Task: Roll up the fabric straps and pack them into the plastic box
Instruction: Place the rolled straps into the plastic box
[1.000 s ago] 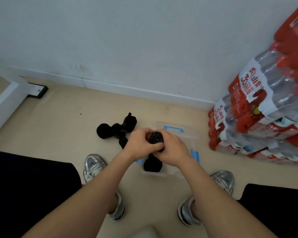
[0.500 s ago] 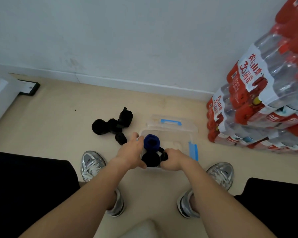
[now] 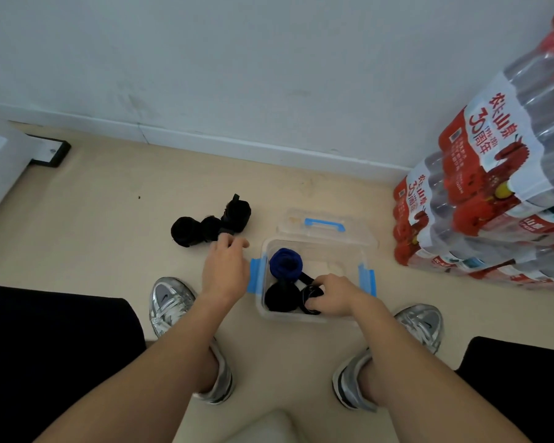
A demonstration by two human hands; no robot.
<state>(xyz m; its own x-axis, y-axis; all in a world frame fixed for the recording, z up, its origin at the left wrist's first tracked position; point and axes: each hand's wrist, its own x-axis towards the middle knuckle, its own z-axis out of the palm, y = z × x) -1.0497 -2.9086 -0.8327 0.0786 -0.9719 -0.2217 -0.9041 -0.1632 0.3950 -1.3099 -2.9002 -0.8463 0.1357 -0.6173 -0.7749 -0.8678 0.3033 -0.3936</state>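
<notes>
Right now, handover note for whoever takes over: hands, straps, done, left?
Left hand: open, reaching toward the black strap bundles on the floor, left of the plastic box; contact unclear.
Right hand: inside the box, holds a small black roll.
Done: blue roll and large black roll lie in the box.
Left: release that roll, pack at least three floor bundles. Lid lies behind the box.

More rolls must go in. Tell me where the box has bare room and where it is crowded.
In the plastic box, bare bottom shows at the far right, between the blue roll and the right wall. The near side is crowded: a black roll, and the right hand gripping a small roll.
</notes>
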